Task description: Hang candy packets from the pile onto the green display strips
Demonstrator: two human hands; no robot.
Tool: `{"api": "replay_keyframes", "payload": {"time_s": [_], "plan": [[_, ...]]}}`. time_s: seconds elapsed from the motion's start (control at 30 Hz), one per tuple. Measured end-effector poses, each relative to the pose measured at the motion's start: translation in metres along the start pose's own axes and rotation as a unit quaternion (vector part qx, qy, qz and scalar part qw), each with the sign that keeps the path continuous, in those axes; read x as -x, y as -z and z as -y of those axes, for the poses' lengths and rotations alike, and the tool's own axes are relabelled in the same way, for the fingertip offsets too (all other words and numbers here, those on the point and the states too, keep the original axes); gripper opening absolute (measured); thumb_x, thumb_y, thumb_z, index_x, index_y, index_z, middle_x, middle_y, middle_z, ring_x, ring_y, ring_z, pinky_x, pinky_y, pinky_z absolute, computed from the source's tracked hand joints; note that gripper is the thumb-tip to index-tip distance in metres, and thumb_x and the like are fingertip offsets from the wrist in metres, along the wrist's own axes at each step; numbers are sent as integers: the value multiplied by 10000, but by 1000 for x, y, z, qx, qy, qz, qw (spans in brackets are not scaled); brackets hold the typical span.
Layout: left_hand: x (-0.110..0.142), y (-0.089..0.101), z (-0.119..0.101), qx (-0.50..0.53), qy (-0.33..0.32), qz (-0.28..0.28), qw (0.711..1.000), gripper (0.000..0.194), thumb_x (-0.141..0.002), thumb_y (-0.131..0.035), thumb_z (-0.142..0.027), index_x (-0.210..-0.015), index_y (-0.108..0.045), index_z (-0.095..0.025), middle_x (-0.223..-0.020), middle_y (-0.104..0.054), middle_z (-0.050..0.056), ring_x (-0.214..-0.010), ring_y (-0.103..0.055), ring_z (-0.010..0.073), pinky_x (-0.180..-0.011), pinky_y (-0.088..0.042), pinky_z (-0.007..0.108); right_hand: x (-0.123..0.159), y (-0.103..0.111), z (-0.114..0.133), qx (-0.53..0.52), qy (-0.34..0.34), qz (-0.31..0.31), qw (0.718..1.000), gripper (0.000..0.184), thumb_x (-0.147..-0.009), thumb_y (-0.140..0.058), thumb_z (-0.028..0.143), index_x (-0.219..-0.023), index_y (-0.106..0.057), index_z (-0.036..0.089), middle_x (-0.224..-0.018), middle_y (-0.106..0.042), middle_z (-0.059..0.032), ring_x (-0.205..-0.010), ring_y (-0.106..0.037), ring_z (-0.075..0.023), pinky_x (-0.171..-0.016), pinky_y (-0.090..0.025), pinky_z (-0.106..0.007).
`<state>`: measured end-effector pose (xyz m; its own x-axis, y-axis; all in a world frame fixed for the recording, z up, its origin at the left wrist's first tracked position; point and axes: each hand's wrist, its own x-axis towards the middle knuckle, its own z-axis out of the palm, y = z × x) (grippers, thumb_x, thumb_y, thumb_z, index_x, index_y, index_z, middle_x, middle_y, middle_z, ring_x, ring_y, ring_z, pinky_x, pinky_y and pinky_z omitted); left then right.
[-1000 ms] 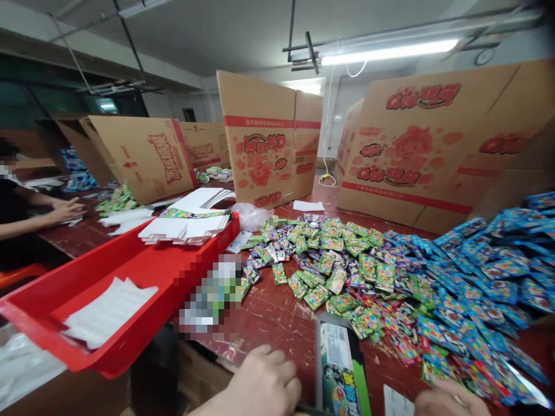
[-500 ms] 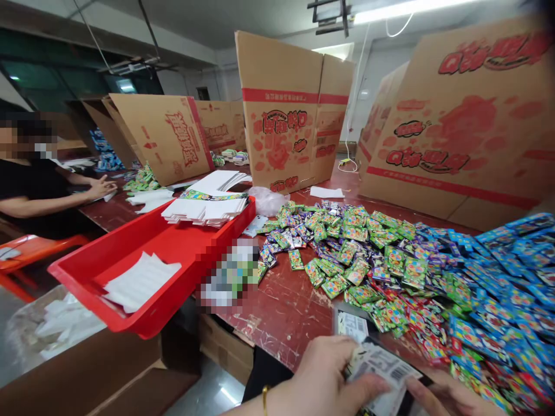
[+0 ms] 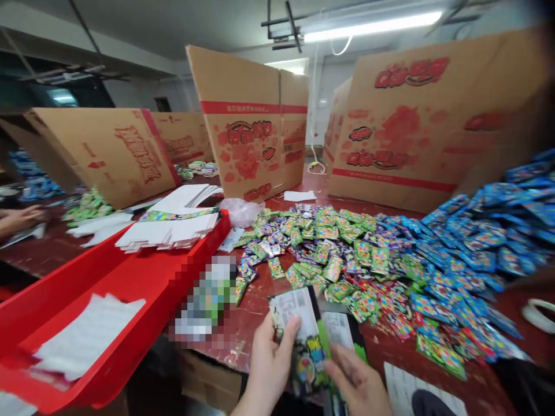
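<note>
Right carton (image 3: 433,130): "Q" legible, following characters blurred; held packet (image 3: 307,341) print unreadable.

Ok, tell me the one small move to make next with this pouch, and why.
I'd probably steady the pouch with the left hand and have the right hand feel for an opening: the left thumb lies across its printed front, and the right hand is at its right edge. Whether it is already open isn't clear.

Black, white and green printed pouch (image 3: 313,342), red tray (image 3: 113,270), green packets (image 3: 380,261), blue packets (image 3: 474,245)
</note>
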<state>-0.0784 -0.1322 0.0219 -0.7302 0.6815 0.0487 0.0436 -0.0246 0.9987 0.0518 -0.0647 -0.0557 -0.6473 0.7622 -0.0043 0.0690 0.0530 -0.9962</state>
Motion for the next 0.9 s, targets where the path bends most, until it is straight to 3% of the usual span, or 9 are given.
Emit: {"api": "replay_keyframes", "payload": {"time_s": [0.13, 0.3, 0.37, 0.47, 0.53, 0.6, 0.63, 0.73, 0.9], "plan": [[10, -21, 21, -87, -43, -61, 993, 423, -873, -470, -546, -1066, -503, -172, -963, -669, 104, -883, -647, 227, -798, -535, 355, -13, -2, 32, 87, 81, -98, 988, 425, -889, -469, 502, -1111, -650, 188, -1042, -702, -119, -1007, -650, -246, -875, -531, -327], [-1, -11, 45, -169, 13, -77, 982, 501, -948, -222, -534, -1100, -519, -160, -1089, -640, 144, -1120, -582, 260, -926, -502, 394, -18, -6, 44, 123, 97, -10, 988, 354, -960, -353, 380, -1133, -599, 193, -968, -708, -88, -880, -670, -211, -797, -532, -289], [-7, 0, 53, -230, -42, -99, 967, 466, -956, -282, -484, -1217, -464, -145, -1161, -611, 155, -1209, -523, 267, -991, -457, 422, -16, -4, 40, 175, 94, 12, 980, 281, -942, -396, 309, -1118, -577, 186, -949, -708, -88, -872, -674, -219, -772, -523, -286], [-11, 17, 56, -383, -284, -142, 868, 598, -875, -546, -415, -1358, -335, -131, -1256, -554, 197, -1299, -421, 334, -1091, -286, 560, -14, 2, 35, 309, 96, 66, 944, 207, -868, -481, 182, -1048, -581, 167, -892, -712, -93, -792, -689, -239, -681, -503, -280], [-13, 26, 50, -466, -410, -32, 784, 515, -873, -565, -351, -1334, -408, -186, -1158, -637, 144, -1193, -539, 319, -1089, -275, 580, -24, 11, 38, 353, 139, 150, 913, 171, -832, -544, 174, -993, -602, 177, -859, -715, -68, -724, -686, -224, -610, -487, -260], [-16, 33, 41, -483, -442, 128, 745, 268, -934, -451, -330, -1159, -562, -236, -896, -720, 44, -873, -700, 218, -965, -479, 426, -52, 26, 46, 361, 198, 212, 886, 107, -855, -562, 227, -933, -632, 207, -809, -713, -18, -682, -670, -182, -587, -482, -235], [-18, 37, 36, -476, -430, 183, 745, 242, -950, -414, -343, -1075, -596, -243, -804, -723, 10, -732, -712, 175, -837, -550, 323, -73, 35, 50, 365, 223, 230, 874, 120, -885, -539, 255, -935, -644, 225, -808, -711, 3, -698, -664, -160, -612, -489, -223], [-26, 46, 25, -461, -353, 195, 791, 260, -921, -461, -448, -1016, -600, -251, -838, -746, -1, -684, -722, 157, -583, -556, 187, -147, 65, 54, 546, 190, 51, 814, 267, -890, -538, 188, -1150, -587, 161, -1137, -641, -124, -1058, -590, -223, -906, -460, -352], [-37, 53, 20, -417, -204, 145, 874, 277, -906, -457, -470, -985, -618, -258, -924, -746, 15, -789, -723, 182, -655, -561, 205, -223, 89, 39, 568, 198, 90, 794, 301, -799, -530, -11, -1055, -622, 118, -1286, -521, -196, -1242, -434, -283, -1064, -287, -471]]}}
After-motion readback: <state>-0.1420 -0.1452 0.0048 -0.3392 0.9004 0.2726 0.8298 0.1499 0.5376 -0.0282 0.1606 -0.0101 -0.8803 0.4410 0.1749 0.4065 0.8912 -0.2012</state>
